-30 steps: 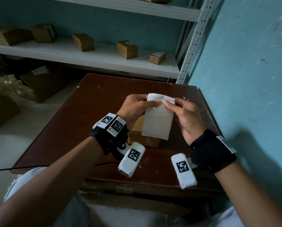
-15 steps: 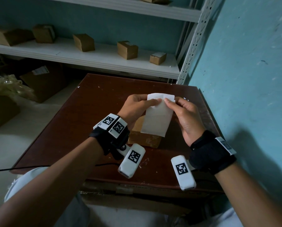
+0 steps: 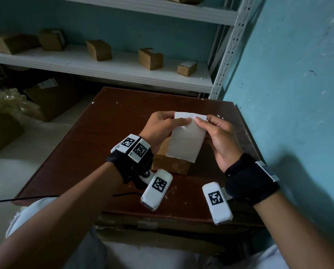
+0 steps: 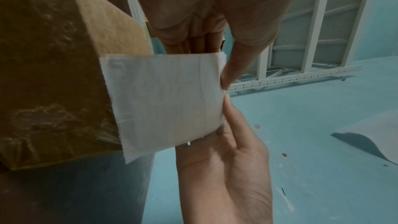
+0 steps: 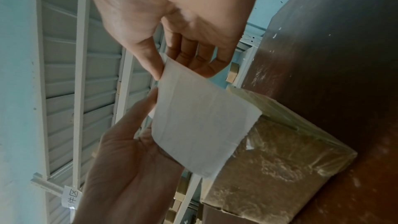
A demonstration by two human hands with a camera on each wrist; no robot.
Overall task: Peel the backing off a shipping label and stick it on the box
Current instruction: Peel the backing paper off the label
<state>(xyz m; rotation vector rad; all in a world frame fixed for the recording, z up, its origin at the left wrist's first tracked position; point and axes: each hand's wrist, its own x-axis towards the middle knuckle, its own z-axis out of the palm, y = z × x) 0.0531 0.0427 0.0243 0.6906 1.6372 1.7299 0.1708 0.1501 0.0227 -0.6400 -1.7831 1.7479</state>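
Shipping label [image 3: 185, 138] is up in the air, held by its top edge between both my hands, above the box [image 3: 172, 164] and not touching it as far as I can tell. It hangs roughly upright; the side facing me is blank and pale, and a brighter white strip shows along the top edge. In the left wrist view the label [image 4: 165, 101] overlaps the box [image 4: 53, 74] in the picture; in the right wrist view the label [image 5: 200, 125] does the same with the box [image 5: 275, 163].

My left hand [image 3: 162, 127] pinches the top edge, thumb on the near face, fingers behind. My right hand [image 3: 218, 136] pinches the same edge just beside it, thumb tip near the left thumb, fingers curled behind the sheet. Both are closed on the label.

Box is brown cardboard with glossy tape, sitting on the dark red-brown table [image 3: 96, 136]. Behind the table: white shelf [image 3: 84, 61] with several small cardboard boxes. Blue wall [image 3: 290, 78] to the right.
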